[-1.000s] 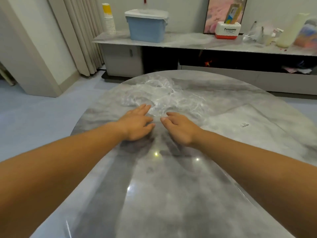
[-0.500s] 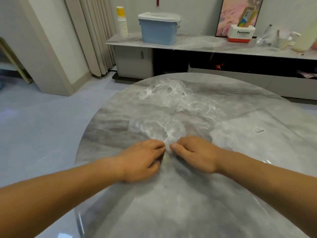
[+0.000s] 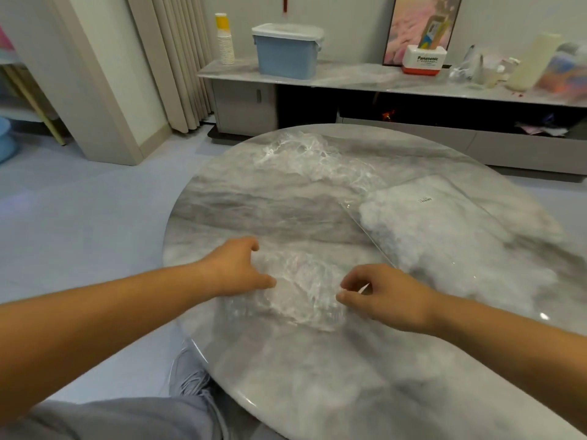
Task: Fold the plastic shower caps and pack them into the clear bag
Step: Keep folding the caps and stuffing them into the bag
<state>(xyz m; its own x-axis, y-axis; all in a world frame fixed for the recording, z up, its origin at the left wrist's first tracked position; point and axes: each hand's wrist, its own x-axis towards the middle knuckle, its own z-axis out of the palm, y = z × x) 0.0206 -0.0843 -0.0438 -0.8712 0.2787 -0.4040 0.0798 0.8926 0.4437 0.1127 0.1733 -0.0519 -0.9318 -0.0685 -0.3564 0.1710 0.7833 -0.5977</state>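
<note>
Shower cap (image 3: 301, 287): crumpled on the bench (image 3: 317, 392), between your hands. Your left hand (image 3: 238, 268): fingers curled round its left edge. Your right hand (image 3: 384, 293): fingers pinching its right edge. Clear bag (image 3: 444, 230): flat, just right. Spare caps (image 3: 311, 157): heaped beyond

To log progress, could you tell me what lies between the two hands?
In the head view, one crumpled shower cap on the table, between left hand and right hand.
</note>
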